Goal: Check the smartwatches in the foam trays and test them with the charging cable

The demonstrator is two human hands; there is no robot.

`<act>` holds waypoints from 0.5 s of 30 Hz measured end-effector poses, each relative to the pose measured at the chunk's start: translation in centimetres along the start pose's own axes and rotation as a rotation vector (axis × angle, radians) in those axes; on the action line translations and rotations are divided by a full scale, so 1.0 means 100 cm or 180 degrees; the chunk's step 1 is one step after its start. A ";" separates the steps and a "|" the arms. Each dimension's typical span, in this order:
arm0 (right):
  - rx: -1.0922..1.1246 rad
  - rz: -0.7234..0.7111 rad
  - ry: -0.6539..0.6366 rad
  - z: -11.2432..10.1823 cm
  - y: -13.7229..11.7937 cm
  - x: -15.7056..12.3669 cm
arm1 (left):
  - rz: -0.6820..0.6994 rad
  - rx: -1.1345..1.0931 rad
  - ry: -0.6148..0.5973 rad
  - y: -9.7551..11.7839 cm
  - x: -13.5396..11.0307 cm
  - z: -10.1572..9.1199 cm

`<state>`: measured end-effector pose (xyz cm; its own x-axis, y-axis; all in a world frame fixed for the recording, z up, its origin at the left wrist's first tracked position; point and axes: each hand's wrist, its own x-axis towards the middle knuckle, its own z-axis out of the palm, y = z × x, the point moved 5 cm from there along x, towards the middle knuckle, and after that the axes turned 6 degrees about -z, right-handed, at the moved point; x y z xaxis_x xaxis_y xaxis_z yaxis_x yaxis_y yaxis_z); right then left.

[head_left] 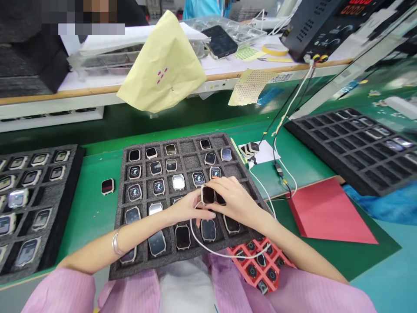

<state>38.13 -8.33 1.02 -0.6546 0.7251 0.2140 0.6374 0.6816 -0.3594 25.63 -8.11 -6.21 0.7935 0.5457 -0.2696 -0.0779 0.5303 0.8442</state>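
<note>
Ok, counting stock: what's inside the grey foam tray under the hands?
Watches fill most pockets; some are bare. The left hand and right hand hide several middle pockets.

Single view. The camera sits on the person's head and faces forward and steeply down across the green table [94, 208]. It is close: the dark grey foam tray [146, 265] fills the middle of the frame, and the left hand [185, 209] and right hand [236, 200] meet at a black square watch body [207, 194] just below centre. Pink sleeves [65, 291] line the bottom edge; a white-topped rear table [91, 80] crosses the top. The wide lens bows straight edges.
</note>
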 end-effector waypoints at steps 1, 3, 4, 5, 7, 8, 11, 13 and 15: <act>-0.0006 -0.0018 -0.0032 0.008 -0.001 0.000 | 0.0011 -0.0040 0.0047 0.000 0.000 0.000; 0.0021 -0.0041 -0.0053 0.018 0.002 -0.001 | 0.0023 -0.0060 0.0136 -0.002 0.000 0.002; 0.0066 -0.0054 -0.0043 0.020 0.004 -0.001 | 0.0031 -0.0051 0.0206 -0.003 0.001 0.002; 0.0123 -0.0067 -0.0027 0.022 0.006 -0.002 | 0.0034 -0.0037 0.0285 -0.004 0.001 0.002; 0.0251 -0.0069 0.0024 0.023 0.009 -0.002 | 0.0039 -0.0052 0.0461 -0.007 0.002 0.001; 0.0326 -0.0068 0.0055 0.024 0.009 -0.003 | 0.0031 -0.0076 0.0517 -0.007 0.002 0.001; 0.0564 -0.0123 0.0318 0.027 0.009 -0.004 | -0.0001 -0.0138 0.0475 -0.008 0.001 0.001; 0.0713 -0.0179 0.0514 0.028 0.010 -0.005 | 0.0003 -0.0123 0.0374 -0.006 0.000 0.000; 0.0796 -0.0210 0.0614 0.030 0.010 -0.006 | 0.0035 -0.0058 0.0275 -0.004 -0.001 0.000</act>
<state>38.00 -8.38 -2.20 -0.5869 0.7018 0.4038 0.4610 0.6996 -0.5459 25.55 -8.36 -6.56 0.7375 0.6051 -0.3000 -0.0979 0.5353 0.8390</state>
